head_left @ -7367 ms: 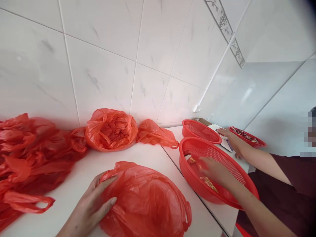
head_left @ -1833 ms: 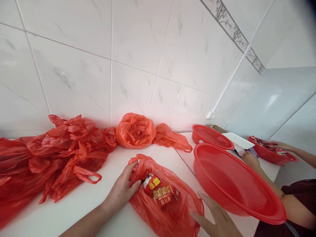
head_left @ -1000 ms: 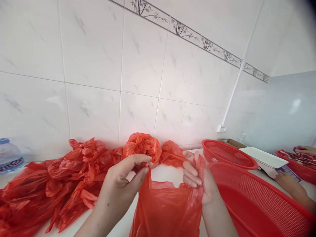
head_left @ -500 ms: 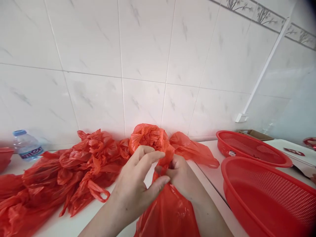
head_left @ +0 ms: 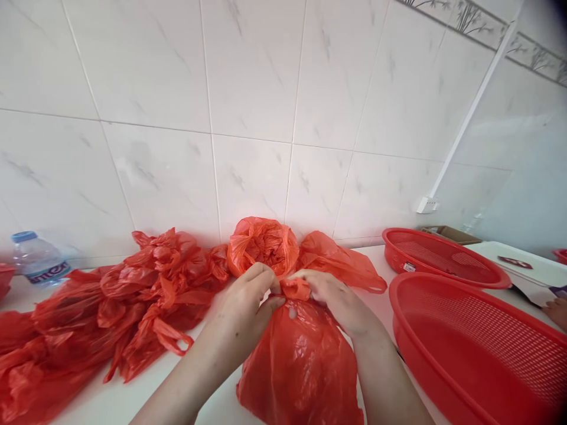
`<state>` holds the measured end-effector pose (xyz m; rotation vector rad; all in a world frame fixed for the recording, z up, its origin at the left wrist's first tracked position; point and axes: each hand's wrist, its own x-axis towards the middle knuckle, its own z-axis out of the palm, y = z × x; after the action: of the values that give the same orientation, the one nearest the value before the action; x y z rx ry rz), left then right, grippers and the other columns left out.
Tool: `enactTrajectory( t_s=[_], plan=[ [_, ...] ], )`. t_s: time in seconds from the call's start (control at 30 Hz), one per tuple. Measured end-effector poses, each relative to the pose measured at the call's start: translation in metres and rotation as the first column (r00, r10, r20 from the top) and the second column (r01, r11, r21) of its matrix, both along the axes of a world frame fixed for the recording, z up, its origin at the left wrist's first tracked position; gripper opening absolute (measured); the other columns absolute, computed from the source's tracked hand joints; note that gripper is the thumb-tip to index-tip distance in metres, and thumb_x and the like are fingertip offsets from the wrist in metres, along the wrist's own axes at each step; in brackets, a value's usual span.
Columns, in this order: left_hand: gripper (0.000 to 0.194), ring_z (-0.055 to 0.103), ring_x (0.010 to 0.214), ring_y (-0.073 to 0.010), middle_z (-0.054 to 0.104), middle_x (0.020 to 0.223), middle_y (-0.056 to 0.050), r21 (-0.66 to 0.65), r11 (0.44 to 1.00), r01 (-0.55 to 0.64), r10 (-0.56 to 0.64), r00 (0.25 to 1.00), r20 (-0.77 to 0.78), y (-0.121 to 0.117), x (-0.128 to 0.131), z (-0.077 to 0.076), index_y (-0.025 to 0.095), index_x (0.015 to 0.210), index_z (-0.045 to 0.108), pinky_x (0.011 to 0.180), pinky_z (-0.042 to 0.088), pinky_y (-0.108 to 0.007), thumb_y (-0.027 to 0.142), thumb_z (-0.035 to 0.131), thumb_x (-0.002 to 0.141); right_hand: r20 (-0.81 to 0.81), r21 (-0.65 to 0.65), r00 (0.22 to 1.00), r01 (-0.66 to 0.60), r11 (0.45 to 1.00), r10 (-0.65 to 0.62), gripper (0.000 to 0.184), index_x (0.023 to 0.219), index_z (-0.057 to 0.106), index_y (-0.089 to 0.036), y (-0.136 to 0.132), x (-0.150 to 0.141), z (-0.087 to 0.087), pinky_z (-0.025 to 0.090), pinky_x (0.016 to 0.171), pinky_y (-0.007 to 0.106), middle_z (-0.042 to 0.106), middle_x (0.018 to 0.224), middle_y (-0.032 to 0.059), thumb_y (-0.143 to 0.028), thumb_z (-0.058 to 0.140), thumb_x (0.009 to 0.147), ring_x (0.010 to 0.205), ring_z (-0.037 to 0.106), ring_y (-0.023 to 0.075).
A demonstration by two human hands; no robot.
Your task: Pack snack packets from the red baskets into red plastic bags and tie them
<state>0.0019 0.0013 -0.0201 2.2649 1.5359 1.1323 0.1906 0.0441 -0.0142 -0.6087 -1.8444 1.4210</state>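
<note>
A filled red plastic bag [head_left: 303, 360] stands on the white counter [head_left: 133, 389] right in front of me. My left hand [head_left: 241, 310] and my right hand [head_left: 339, 301] meet at its top. Both pinch the bag's handles [head_left: 295, 288], which are bunched into a knot between my fingertips. What is inside the bag is hidden by the plastic.
A heap of tied red bags [head_left: 110, 301] lies to the left, with a water bottle [head_left: 38, 260] behind it. An open bag of red bags [head_left: 263, 245] sits by the tiled wall. Two red baskets [head_left: 478, 348] [head_left: 443, 257] stand on the right. Another person's hand [head_left: 559, 310] shows at the right edge.
My hands have dropped lower and drawn the handles down tight onto the bag's top. The bag now sits fuller on the counter. The view has shifted slightly.
</note>
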Motion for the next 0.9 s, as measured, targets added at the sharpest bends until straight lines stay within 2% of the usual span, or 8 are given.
enactTrajectory(
  t_s=[0.1, 0.17, 0.27, 0.43, 0.5, 0.63, 0.73, 0.9],
  plan=[
    [0.012, 0.058, 0.094, -0.0190, 0.060, 0.105, -0.002, -0.107, 0.991, 0.083, -0.064, 0.984, 0.168, -0.005, 0.005, 0.002, 0.023, 0.076, 0.048, 0.075, 0.045, -0.028, 0.018, 0.049, 0.087, -0.036, -0.015, 0.999, -0.002, 1.000, 0.002, 0.034, 0.088, 0.068, -0.020, 0.002, 0.003, -0.002, 0.046, 0.082, 0.032, 0.066, 0.087, 0.0033, -0.042, 0.043, 0.091, 0.082, 0.061, 0.0159],
    [0.011, 0.058, 0.086, -0.0186, 0.063, 0.093, -0.001, -0.181, 0.976, 0.119, -0.079, 0.974, 0.213, -0.007, 0.008, 0.003, 0.023, 0.077, 0.047, 0.070, 0.044, -0.028, 0.020, 0.047, 0.087, -0.004, -0.007, 1.000, 0.014, 1.000, -0.014, 0.021, 0.089, 0.066, -0.019, 0.002, 0.002, -0.003, 0.047, 0.075, 0.030, 0.066, 0.089, 0.0031, -0.038, 0.059, 0.082, 0.077, 0.060, 0.0147],
    [0.010, 0.054, 0.069, -0.0168, 0.059, 0.073, 0.003, -0.237, 0.967, 0.097, -0.056, 0.983, 0.175, -0.008, 0.011, 0.003, 0.023, 0.076, 0.046, 0.061, 0.039, -0.027, 0.020, 0.045, 0.086, 0.076, 0.021, 0.994, 0.078, 0.997, -0.079, 0.016, 0.084, 0.060, -0.020, 0.003, 0.000, -0.005, 0.045, 0.063, 0.024, 0.064, 0.083, -0.0003, -0.025, 0.069, 0.072, 0.068, 0.056, 0.0115],
    [0.010, 0.051, 0.067, -0.0150, 0.058, 0.072, 0.004, -0.187, 0.981, 0.049, -0.024, 0.991, 0.131, -0.006, 0.010, 0.003, 0.023, 0.077, 0.046, 0.059, 0.035, -0.025, 0.017, 0.044, 0.084, 0.087, -0.002, 0.996, 0.008, 1.000, -0.008, 0.018, 0.088, 0.058, -0.021, 0.000, 0.000, -0.005, 0.044, 0.060, 0.023, 0.061, 0.085, -0.0008, -0.023, 0.066, 0.072, 0.068, 0.054, 0.0107],
    [0.011, 0.050, 0.063, -0.0140, 0.057, 0.069, 0.005, -0.177, 0.984, 0.034, -0.013, 0.993, 0.116, -0.006, 0.009, 0.002, 0.023, 0.075, 0.045, 0.056, 0.033, -0.025, 0.017, 0.045, 0.084, 0.126, 0.037, 0.987, 0.093, 0.995, -0.097, 0.022, 0.092, 0.057, -0.022, -0.003, -0.002, -0.005, 0.044, 0.060, 0.023, 0.062, 0.091, -0.0008, -0.019, 0.064, 0.071, 0.070, 0.054, 0.0110],
    [0.013, 0.046, 0.058, -0.0130, 0.054, 0.065, 0.006, -0.134, 0.991, 0.026, -0.017, 0.997, 0.069, -0.005, 0.011, 0.001, 0.023, 0.073, 0.043, 0.054, 0.031, -0.024, 0.019, 0.048, 0.085, 0.256, 0.310, 0.829, 0.417, 0.855, -0.497, 0.031, 0.097, 0.061, -0.027, -0.002, -0.014, -0.011, 0.038, 0.057, 0.023, 0.062, 0.077, -0.0037, -0.012, 0.052, 0.071, 0.063, 0.051, 0.0114],
    [0.015, 0.047, 0.059, -0.0134, 0.054, 0.067, 0.006, -0.093, 0.995, 0.024, -0.021, 0.999, 0.030, -0.003, 0.014, -0.001, 0.023, 0.072, 0.043, 0.055, 0.033, -0.025, 0.018, 0.048, 0.085, 0.250, 0.422, 0.750, 0.485, 0.766, -0.613, 0.043, 0.100, 0.066, -0.030, 0.001, -0.021, -0.014, 0.041, 0.062, 0.027, 0.066, 0.077, -0.0028, -0.008, 0.045, 0.070, 0.067, 0.056, 0.0137],
    [0.015, 0.050, 0.064, -0.0153, 0.055, 0.071, 0.003, -0.026, 1.000, -0.012, 0.010, 0.997, -0.070, 0.000, 0.012, -0.002, 0.022, 0.072, 0.044, 0.058, 0.035, -0.026, 0.016, 0.050, 0.084, 0.131, 0.190, 0.933, 0.308, 0.932, -0.335, 0.044, 0.110, 0.067, -0.027, 0.003, -0.013, -0.009, 0.046, 0.084, 0.031, 0.068, 0.108, 0.0003, -0.010, 0.045, 0.075, 0.097, 0.061, 0.0166]
  ],
)
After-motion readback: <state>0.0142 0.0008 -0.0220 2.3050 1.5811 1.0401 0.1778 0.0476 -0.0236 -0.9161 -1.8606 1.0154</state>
